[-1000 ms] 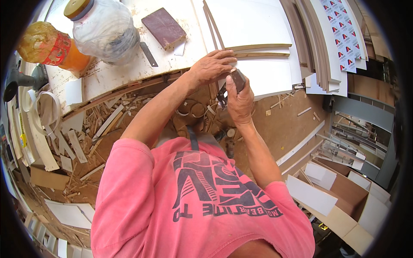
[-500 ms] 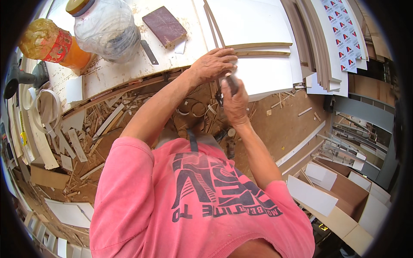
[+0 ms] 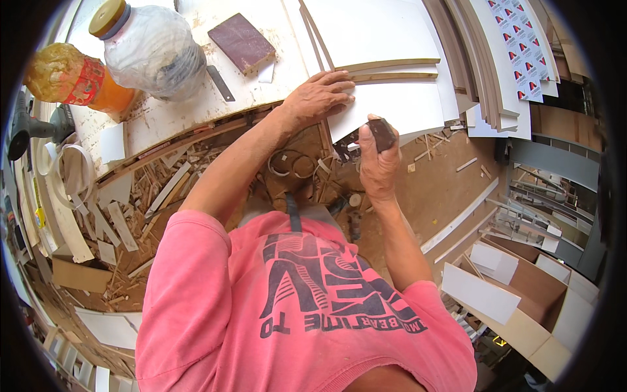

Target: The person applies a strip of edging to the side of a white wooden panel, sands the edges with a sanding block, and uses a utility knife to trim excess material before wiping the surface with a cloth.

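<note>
My left hand [image 3: 321,98] lies over the near edge of a white panel [image 3: 385,104] beside the lower ends of thin wooden strips [image 3: 392,77], its fingers slightly bent and apart. My right hand [image 3: 379,163] is closed on a dark, block-shaped hand tool [image 3: 382,130], thumb up along its side; the tool's black lower part shows at the panel's near edge, right of my left hand. A maroon block [image 3: 241,42] and a dark flat metal strip [image 3: 222,85] lie on the worn white bench [image 3: 150,134] to the upper left.
An orange-filled bottle [image 3: 104,91], a large plastic jar [image 3: 153,55] and a power tool [image 3: 29,134] are at the left. Stacked boards [image 3: 496,98] stand at the upper right, a box [image 3: 535,294] at the lower right. Wood offcuts [image 3: 121,225] litter the floor [image 3: 424,196].
My right hand with the dark tool has moved rightward along the panel edge, away from my left hand, which stays on the panel. The view has shifted slightly.
</note>
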`<act>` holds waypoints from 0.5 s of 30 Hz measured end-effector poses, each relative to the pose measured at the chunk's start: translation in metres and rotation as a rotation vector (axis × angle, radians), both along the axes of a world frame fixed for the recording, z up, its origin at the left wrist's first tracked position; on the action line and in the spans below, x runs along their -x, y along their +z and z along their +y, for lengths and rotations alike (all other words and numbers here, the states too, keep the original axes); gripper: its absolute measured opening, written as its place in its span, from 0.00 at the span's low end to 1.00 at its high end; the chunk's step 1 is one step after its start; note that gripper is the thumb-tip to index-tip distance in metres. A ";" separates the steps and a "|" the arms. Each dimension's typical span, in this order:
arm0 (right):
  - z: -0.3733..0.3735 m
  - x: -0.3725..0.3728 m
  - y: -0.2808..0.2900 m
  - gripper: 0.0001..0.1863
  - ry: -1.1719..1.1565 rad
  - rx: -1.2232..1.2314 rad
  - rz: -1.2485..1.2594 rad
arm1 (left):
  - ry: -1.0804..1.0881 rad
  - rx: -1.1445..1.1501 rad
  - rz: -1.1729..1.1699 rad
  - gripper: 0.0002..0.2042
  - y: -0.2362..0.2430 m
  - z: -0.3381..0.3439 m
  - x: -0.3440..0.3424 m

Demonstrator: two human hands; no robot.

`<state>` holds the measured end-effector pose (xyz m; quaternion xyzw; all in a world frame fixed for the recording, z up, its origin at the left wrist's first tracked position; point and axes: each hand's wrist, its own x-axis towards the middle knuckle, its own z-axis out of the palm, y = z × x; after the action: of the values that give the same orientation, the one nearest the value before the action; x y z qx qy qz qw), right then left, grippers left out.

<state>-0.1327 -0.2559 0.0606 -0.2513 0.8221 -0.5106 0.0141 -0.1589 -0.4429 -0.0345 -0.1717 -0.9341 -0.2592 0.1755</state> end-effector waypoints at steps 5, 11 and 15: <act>0.009 -0.003 0.007 0.14 0.042 -0.163 -0.089 | 0.009 0.003 0.035 0.14 -0.001 0.004 0.002; 0.076 -0.011 0.004 0.16 -0.101 -0.313 -0.130 | 0.060 0.100 -0.057 0.14 0.012 0.013 0.007; 0.133 -0.019 -0.004 0.17 -0.347 -0.298 -0.286 | 0.148 0.059 -0.022 0.14 0.025 0.034 0.007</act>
<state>-0.1138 -0.1228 0.0566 -0.0270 0.9087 -0.4089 0.0789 -0.1657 -0.4087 -0.0094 -0.1045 -0.9533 -0.2197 0.1789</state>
